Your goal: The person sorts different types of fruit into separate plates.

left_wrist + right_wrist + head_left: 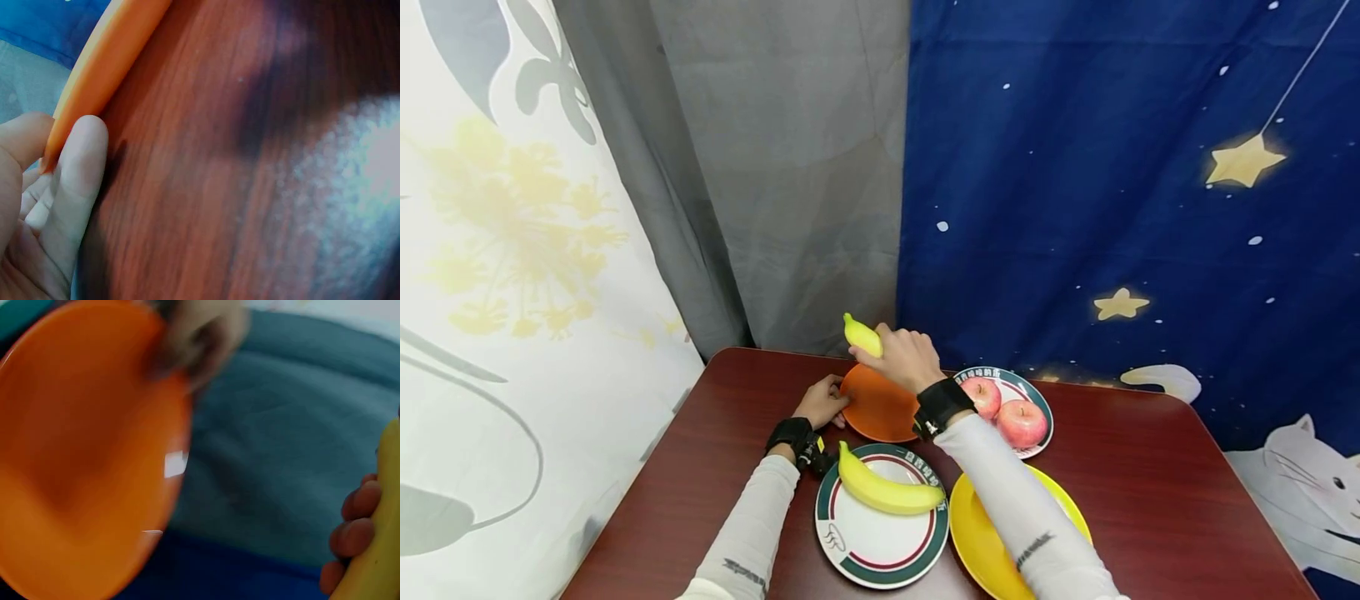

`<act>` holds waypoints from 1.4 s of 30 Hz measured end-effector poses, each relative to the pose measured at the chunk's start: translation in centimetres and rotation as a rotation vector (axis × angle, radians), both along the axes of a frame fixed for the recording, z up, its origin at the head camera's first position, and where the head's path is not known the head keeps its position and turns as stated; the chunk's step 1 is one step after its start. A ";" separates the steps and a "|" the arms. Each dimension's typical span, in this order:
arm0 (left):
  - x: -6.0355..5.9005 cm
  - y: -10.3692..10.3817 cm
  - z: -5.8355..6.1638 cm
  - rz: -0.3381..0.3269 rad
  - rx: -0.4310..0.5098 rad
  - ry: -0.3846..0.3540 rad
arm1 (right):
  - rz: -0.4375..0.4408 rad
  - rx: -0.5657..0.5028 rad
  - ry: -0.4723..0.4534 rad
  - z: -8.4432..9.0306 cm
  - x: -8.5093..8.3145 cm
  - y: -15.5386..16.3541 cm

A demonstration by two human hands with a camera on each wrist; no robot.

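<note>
Orange round plate point(880, 406) sat just below our right hand point(906, 358), fingers wrapped round small yellow banana point(862, 335); left hand point(822, 402) pinched its near-side rim.

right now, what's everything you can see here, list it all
table: 1, dark red wood, under everything
orange plate: 1, orange, table's far middle
banana in hand: 1, yellow, above the orange plate
banana on plate: 1, yellow, on the green-rimmed plate
green-rimmed plate: 1, white with green and red rim, near edge
apples: 2, red, on the patterned plate
patterned plate: 1, green-rimmed, right of the orange plate
yellow plate: 1, yellow, near right
curtains: 3, floral white, grey, starry blue, behind
left hand: pinches the orange plate's rim
right hand: grips the banana in hand
</note>
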State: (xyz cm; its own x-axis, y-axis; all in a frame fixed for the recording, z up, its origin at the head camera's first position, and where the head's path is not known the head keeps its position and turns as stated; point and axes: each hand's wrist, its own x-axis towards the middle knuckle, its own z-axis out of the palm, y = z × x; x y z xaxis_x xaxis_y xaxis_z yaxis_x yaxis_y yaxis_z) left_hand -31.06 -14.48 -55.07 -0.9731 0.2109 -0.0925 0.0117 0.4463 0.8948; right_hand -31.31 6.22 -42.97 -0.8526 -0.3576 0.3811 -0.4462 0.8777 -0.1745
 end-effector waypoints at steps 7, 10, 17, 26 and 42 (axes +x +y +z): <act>-0.1 0.4 -0.2 0.018 -0.009 -0.001 | -0.045 0.159 -0.120 -5.3 -2.3 -0.3; -0.1 0.3 -0.2 0.018 -0.007 -0.007 | -0.010 0.178 -0.171 -6.9 -2.4 -0.2; -0.4 0.0 -0.8 0.007 0.011 -0.012 | 0.009 0.215 -0.261 -8.5 -1.8 0.4; -0.5 -0.2 -0.7 0.004 0.013 -0.002 | 0.003 0.277 -0.203 -8.8 -1.4 0.7; 0.1 0.2 0.0 0.012 -0.023 0.004 | 0.081 0.276 -0.227 -0.2 -0.5 1.2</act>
